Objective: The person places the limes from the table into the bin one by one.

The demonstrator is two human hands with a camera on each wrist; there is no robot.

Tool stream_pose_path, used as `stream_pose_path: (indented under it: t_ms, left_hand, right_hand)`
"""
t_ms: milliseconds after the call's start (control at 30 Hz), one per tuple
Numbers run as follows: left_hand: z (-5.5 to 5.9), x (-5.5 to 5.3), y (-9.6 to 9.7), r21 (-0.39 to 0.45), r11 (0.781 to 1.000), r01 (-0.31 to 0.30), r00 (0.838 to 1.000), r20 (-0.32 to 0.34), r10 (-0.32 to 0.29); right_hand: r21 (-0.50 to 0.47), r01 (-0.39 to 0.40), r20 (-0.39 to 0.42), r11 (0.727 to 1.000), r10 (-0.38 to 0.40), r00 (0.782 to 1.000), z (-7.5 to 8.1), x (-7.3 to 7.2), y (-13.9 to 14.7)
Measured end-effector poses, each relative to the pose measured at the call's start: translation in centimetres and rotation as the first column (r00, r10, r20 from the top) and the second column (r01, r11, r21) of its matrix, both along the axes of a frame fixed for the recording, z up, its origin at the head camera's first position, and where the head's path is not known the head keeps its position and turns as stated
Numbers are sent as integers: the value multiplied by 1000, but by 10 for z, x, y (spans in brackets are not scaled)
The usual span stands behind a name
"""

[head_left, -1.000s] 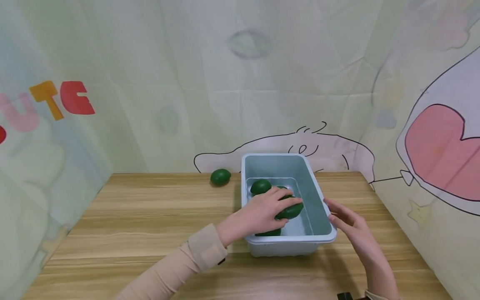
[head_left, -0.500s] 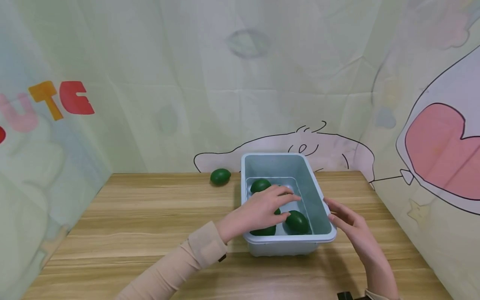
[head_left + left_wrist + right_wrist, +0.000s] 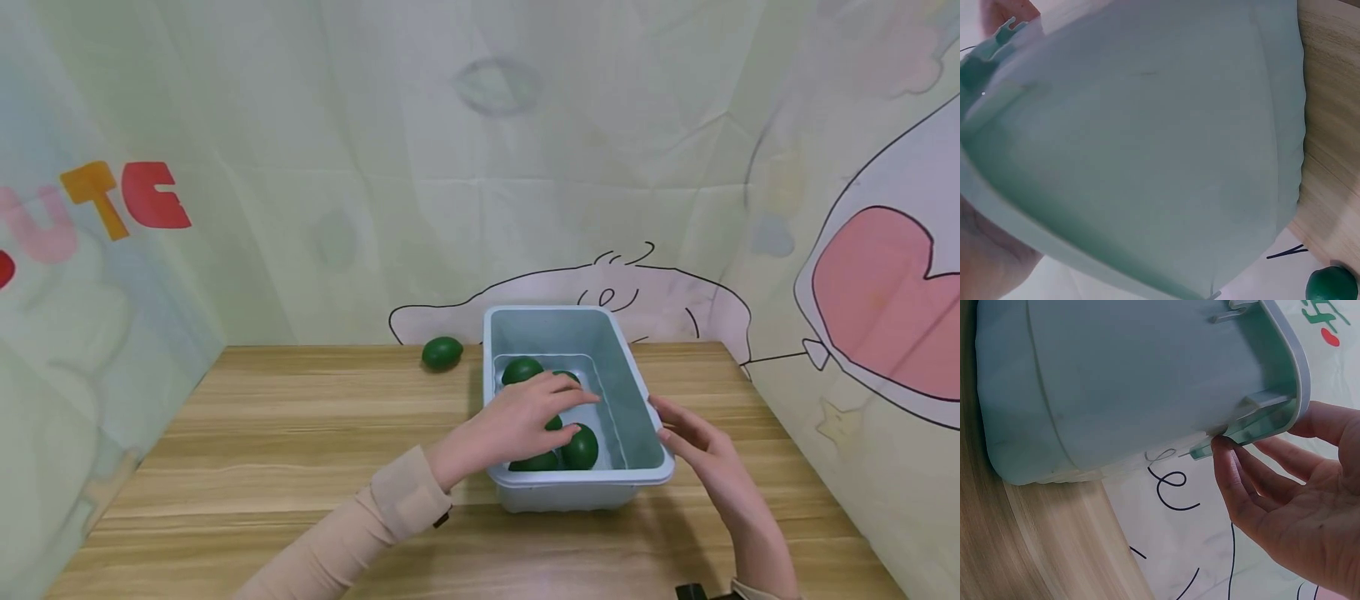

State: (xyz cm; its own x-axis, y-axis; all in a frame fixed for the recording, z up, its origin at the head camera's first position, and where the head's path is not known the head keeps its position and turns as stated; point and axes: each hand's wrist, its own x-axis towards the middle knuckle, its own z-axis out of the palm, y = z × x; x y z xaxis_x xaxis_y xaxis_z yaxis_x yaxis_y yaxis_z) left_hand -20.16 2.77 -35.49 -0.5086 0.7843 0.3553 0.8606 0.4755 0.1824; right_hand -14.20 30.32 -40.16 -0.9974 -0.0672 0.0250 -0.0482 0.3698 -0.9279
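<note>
A pale blue-green plastic bin (image 3: pixel 577 477) stands on the table with several dark green, lime-like fruits inside. My left hand (image 3: pixel 528 417) reaches over the bin's left wall, palm down, fingers loosely spread and gripping nothing. Its thumb is right by one lime (image 3: pixel 580 447) at the front of the bin; whether they touch I cannot tell. Farther back lies another lime (image 3: pixel 522 371), and the hand partly covers others. My right hand (image 3: pixel 1297 494) pinches the bin's rim on the right side, thumb at the lip and fingers underneath. The left wrist view mostly shows the bin's outer wall (image 3: pixel 1147 144).
One more lime (image 3: pixel 442 353) sits on the wooden table (image 3: pixel 315 433) at the back, left of the bin. A printed cloth backdrop (image 3: pixel 337 167) rises along the table's back and sides.
My left hand has let go of a lime inside the bin. That lime dropped toward the front and then rolled left. The right hand has stayed on the rim.
</note>
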Motion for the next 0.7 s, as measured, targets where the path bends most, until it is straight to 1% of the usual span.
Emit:
stream_pose_path:
  t_ms: [167,367,700]
  left_hand:
    - [1,2,-3,15,1000,-5,1000,11,5]
    - [3,6,-6,15,999,-30,999,28,30]
    - [1,12,-11,46,998,-39,999,34,38]
  right_hand:
    - [3,3,2,1000,-3,1000,0,0,0]
    - [4,0,4,1000,0,1000,0,0,0]
    - [10,3,18,1000,-4,1000,1,0,0]
